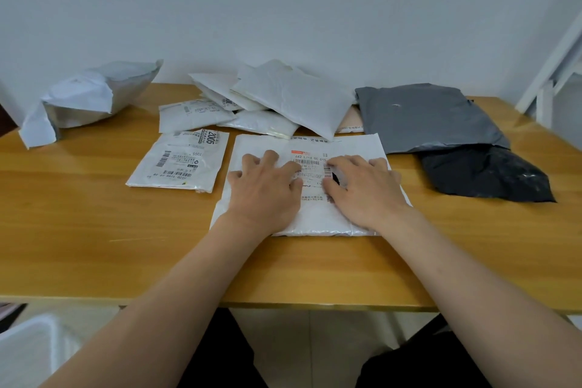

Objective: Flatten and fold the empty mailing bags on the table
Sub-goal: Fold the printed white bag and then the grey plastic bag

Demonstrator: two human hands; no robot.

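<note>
White mailing bag [311, 217] lies flat at the near middle of the tabletop [94, 230], label up, long axis running away from the person. Left hand [267, 189] and right hand [365, 189] press on it, fingers spread, side by side. Label text partly covered. Smaller white bag [181, 164] left; pile of white bags [267, 98], gray bag [425, 116], black bag [485, 173] behind and right.

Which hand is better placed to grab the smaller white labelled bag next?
Probably the left hand. It presses on the left part of the large white mailing bag, and the smaller white labelled bag lies just beyond that side. The right hand would have to cross over.
</note>
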